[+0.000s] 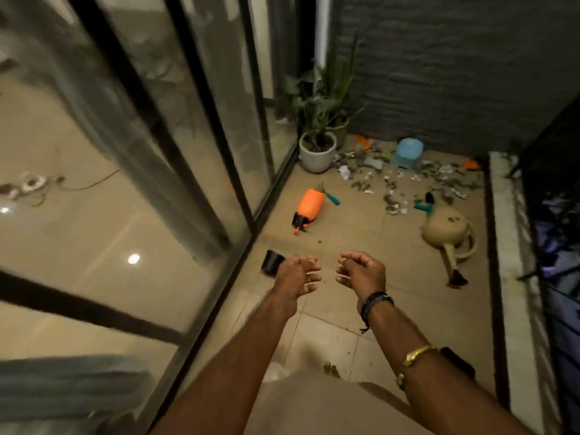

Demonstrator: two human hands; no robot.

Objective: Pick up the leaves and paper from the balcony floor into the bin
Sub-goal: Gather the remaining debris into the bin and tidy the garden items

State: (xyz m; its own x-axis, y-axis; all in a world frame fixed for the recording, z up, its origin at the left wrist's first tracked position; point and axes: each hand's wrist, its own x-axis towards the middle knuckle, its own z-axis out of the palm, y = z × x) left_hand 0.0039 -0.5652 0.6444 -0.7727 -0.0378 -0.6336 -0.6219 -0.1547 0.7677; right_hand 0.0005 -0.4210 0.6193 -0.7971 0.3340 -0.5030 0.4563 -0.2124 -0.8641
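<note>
Both arms reach forward over the floor tiles [345,221]; left hand [298,276] and right hand [361,271] hang empty, fingers loosely curled, palms facing

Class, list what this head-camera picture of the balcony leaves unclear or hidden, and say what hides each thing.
1. Black pot: the left hand covers part of it.
2. Litter by the far wall: too small and blurred to tell leaves from paper.
3. Blue tub: too far away to tell whether it is the bin.
4. Feet: hidden by the person's clothing.
5. Room behind the glass: blurred by reflections.
</note>
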